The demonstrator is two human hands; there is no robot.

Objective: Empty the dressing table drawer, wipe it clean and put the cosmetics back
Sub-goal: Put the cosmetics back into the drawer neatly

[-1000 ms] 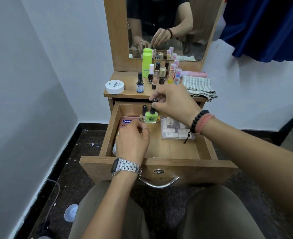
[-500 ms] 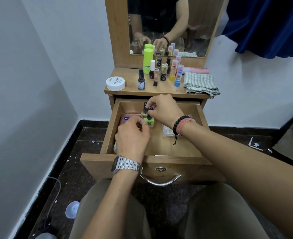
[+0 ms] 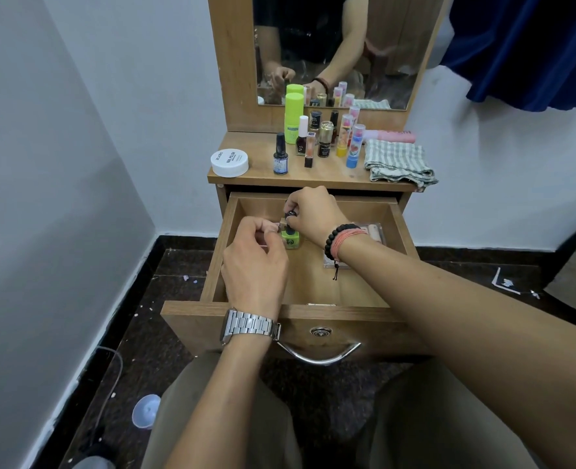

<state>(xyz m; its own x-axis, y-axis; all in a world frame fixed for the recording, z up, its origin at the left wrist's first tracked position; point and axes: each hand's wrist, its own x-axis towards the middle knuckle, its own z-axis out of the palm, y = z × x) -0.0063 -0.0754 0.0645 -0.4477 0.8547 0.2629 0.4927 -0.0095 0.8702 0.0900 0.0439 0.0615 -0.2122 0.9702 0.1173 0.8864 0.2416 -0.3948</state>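
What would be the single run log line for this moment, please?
drawer: open | right hand: pinches dark bottle cap | left hand: curled beside green bottle | cloth: on tabletop

Both arms outstretched; right hand (image 3: 313, 211) in a curled pinching grip; left hand (image 3: 256, 262) curled, perhaps pinching too

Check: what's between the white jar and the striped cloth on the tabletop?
Head view: between the white jar and the striped cloth, upright cosmetics bottles and tubes stand in a cluster.
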